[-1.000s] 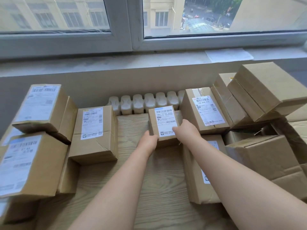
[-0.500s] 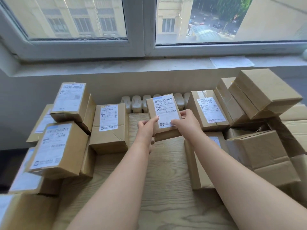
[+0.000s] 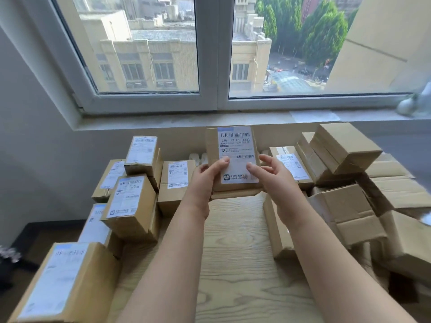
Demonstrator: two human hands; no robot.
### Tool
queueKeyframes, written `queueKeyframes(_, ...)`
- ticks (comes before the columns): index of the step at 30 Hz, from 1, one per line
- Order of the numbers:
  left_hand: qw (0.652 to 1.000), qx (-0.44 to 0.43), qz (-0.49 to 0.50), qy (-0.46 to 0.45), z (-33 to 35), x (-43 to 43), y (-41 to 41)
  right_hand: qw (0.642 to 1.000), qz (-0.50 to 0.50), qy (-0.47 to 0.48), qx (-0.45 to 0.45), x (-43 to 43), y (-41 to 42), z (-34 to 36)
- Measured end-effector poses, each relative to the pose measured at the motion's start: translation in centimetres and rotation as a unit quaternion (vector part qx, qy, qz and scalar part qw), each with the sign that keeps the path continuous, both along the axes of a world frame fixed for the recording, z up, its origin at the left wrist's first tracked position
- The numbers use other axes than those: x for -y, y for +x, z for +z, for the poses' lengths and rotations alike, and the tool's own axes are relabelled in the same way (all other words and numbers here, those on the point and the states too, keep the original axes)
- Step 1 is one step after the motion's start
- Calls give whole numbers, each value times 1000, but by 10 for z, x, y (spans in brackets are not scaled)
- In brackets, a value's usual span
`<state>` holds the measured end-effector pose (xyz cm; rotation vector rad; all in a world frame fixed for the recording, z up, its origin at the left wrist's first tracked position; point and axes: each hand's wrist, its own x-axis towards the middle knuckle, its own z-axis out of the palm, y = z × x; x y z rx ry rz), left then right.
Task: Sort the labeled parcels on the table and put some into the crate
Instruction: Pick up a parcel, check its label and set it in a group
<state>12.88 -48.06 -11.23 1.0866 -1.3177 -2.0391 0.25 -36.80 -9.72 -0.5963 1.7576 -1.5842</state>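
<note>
I hold a small brown parcel [image 3: 233,157] up above the wooden table [image 3: 233,264], its white barcode label facing me. My left hand [image 3: 205,180] grips the parcel's lower left corner, thumb pressed on the label. My right hand [image 3: 272,178] is at the parcel's right edge with fingers spread and loosely bent; its thumb tip touches the label. Labeled parcels [image 3: 133,206] are stacked on the left, and another labeled parcel [image 3: 291,166] stands behind my right hand. No crate is in view.
Plain brown boxes [image 3: 345,148] pile up on the right, some with open flaps. A flat parcel [image 3: 277,229] stands on edge right of the table's middle. A white ribbed object [image 3: 198,158] lies against the back wall under the windowsill [image 3: 210,120].
The parcel has been lifted off the table and tilted up toward me. My right hand has loosened from its side. The view has tipped up toward the window.
</note>
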Motion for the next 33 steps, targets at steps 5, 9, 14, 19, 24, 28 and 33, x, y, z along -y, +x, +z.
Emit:
queueKeyframes(5, 997, -40, -61, -16, 24, -17, 38, 995, 89, -21, 39, -17, 27, 19)
queueKeyframes(9, 994, -82, -60, -32, 42, -23, 59, 991, 106, -61, 48, -27, 47, 32)
queueKeyframes(14, 991, -128, -33, -5, 59, -28, 72, 989, 106, -98, 43, -31, 67, 41)
queueKeyframes(19, 991, -130, -27, -16, 66, -27, 88, 987, 97, -121, 45, -29, 84, 45)
queueKeyframes(24, 992, -122, -27, -28, 68, -23, 99, 986, 93, -129, 43, -27, 94, 44)
queueKeyframes(28, 991, -125, -37, -30, 68, -18, 106, 989, 81, -123, 29, -24, 104, 46)
queueKeyframes(33, 976, -211, -32, 35, 76, -13, 113, 991, 42, -117, 53, -24, 103, 59)
